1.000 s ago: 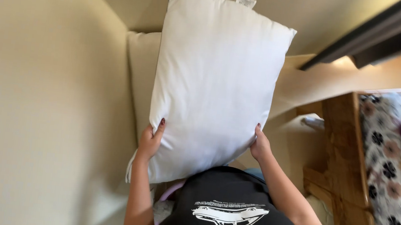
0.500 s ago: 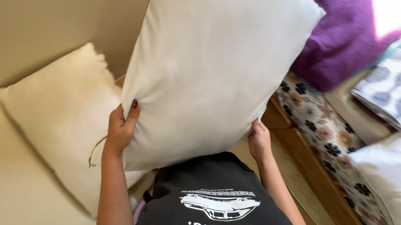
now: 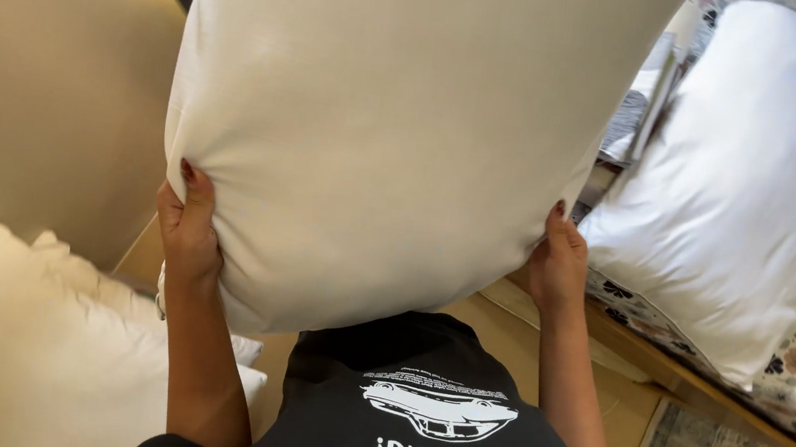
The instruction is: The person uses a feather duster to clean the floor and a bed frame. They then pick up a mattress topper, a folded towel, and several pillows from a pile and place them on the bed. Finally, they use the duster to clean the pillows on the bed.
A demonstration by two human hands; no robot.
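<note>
A large plump white fabric pillow [image 3: 399, 124], held upright in front of the chest, has swung from the beige wall toward the bed. The left hand [image 3: 186, 229] and right hand [image 3: 558, 262] each keep a closed grip on its lower edges.

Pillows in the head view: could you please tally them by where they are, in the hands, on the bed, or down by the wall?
Held pillow, between left hand and right hand: 1
White pillow on the bed: 1
Cream pillows by the wall: 2, stacked, as far as shows
Total: 4
</note>
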